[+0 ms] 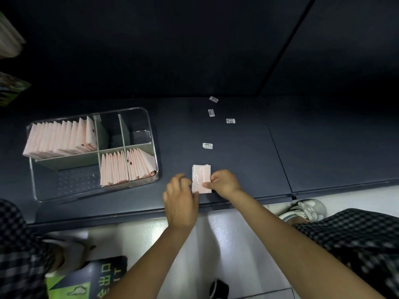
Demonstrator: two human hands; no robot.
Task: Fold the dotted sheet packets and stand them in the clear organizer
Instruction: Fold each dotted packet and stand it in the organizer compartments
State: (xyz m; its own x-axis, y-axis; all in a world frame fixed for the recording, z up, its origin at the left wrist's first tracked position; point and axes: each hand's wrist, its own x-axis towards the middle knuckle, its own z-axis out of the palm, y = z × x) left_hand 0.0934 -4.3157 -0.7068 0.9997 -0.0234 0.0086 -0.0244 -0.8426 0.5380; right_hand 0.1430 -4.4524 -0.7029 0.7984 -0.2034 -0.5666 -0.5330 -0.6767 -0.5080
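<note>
**Pink packet pinched between both hands at the shelf's front edge**

I am looking down on a dark shelf (pixel 237 147) that is filling most of the view. On its left side the clear organizer (pixel 149 117) is sitting, its grey dividers (pixel 124 131) splitting it into compartments. Pink folded packets (pixel 62 137) are standing in a row in the far left compartment, and more are standing in the two near right compartments (pixel 127 167); the near left compartment and the far middle ones are showing only bare floor.

Right of the organizer, near the shelf's front lip, the packet being worked (pixel 201 179) is lying flat, between my two hands. My left hand (pixel 180 203) is touching its left edge, fingers curled; they are blurred, so I cannot tell whether they are actually gripping. My right hand (pixel 223 182) is pinching the packet's right edge with bent fingers and thumb.

Four small white labels (pixel 207 145) are lying scattered on the shelf beyond the packet, well apart from it.
</note>
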